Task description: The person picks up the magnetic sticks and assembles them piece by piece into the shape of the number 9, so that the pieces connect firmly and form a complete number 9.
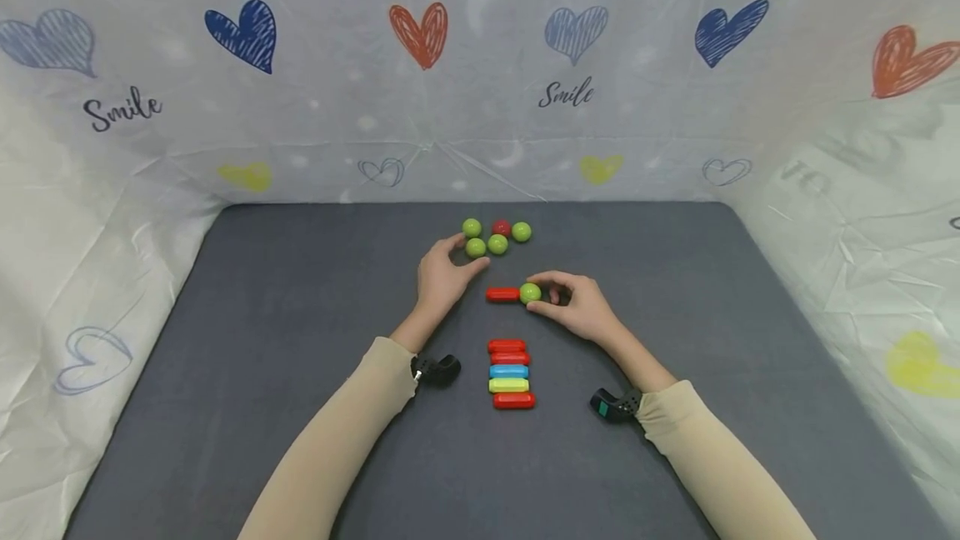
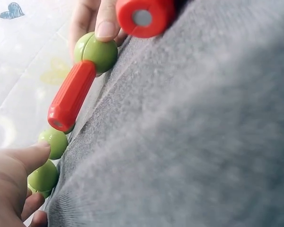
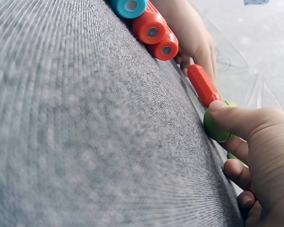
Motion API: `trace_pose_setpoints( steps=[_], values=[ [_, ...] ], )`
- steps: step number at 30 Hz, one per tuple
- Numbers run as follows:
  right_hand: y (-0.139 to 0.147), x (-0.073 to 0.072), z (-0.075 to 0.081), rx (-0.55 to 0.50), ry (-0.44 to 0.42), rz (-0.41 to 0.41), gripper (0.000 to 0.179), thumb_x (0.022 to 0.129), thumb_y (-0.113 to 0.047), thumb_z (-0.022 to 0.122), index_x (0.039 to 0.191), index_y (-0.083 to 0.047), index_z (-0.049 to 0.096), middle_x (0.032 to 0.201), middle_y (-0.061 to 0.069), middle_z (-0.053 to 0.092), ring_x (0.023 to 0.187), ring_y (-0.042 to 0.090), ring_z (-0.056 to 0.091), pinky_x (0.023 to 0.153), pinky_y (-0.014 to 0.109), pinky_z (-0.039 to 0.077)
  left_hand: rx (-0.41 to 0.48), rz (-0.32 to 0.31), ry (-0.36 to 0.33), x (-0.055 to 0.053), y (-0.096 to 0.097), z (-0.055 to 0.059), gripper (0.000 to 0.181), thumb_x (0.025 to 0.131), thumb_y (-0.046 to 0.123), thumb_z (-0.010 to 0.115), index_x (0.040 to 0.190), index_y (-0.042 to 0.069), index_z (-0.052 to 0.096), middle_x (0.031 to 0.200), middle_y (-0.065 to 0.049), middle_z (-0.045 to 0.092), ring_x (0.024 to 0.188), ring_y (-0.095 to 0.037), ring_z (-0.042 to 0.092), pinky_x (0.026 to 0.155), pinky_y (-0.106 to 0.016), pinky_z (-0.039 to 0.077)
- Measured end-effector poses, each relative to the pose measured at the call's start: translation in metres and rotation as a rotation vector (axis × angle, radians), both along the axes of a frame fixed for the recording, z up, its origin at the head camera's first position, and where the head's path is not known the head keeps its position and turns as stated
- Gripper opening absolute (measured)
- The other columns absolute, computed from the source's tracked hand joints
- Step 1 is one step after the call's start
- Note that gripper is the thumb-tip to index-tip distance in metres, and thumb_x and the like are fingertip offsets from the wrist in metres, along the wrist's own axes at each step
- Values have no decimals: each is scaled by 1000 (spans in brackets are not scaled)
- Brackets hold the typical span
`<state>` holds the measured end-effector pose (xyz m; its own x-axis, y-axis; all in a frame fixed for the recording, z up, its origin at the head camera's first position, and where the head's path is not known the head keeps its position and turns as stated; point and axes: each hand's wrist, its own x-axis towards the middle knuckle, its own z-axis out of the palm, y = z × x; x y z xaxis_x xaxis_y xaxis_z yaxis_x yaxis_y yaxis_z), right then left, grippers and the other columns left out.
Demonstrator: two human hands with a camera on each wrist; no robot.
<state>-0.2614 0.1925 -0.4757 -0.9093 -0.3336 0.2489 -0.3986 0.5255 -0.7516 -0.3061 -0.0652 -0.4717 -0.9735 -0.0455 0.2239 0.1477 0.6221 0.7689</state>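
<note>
My right hand (image 1: 577, 302) pinches a green ball (image 1: 530, 293) between thumb and fingers. A red magnetic stick (image 1: 502, 294) meets this ball end-on and points left. In the left wrist view, the stick (image 2: 72, 97) extends from the ball (image 2: 97, 53), its free end showing a grey metal disc. Farther back, my left hand (image 1: 441, 275) is spread beside a nearby green ball (image 1: 476, 248), thumb on the near side and fingers on the left. Whether it touches that ball is hard to tell. More green balls (image 1: 521, 232) and one red ball (image 1: 501, 228) lie close by.
Nearer me, a column of sticks lies side by side: red ones (image 1: 512, 400), a blue one (image 1: 509, 372) and a yellow one (image 1: 509, 386). They rest on a dark grey cloth-covered table (image 1: 300, 315). A white curtain (image 1: 480, 107) with printed hearts rises behind.
</note>
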Motion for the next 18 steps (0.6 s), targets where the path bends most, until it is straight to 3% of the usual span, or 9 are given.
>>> trace_pose_setpoints(
  steps=[7, 18],
  values=[
    [-1, -1, 1, -6, 6, 8, 33, 91, -22, 87, 123, -16, 79, 76, -1, 58, 67, 14, 50, 61, 27, 36, 10, 28, 13, -4, 2, 0, 57, 90, 35, 87, 139, 9, 71, 130, -10, 73, 124, -30, 66, 106, -47, 50],
    [0, 0, -1, 8, -15, 1, 34, 92, -24, 87, 124, -19, 78, 75, -1, 56, 66, 15, 49, 61, 28, 35, 21, 66, 17, -1, 6, -1, 53, 91, 37, 87, 137, 12, 74, 131, -8, 74, 124, -31, 67, 105, -49, 51]
  ],
)
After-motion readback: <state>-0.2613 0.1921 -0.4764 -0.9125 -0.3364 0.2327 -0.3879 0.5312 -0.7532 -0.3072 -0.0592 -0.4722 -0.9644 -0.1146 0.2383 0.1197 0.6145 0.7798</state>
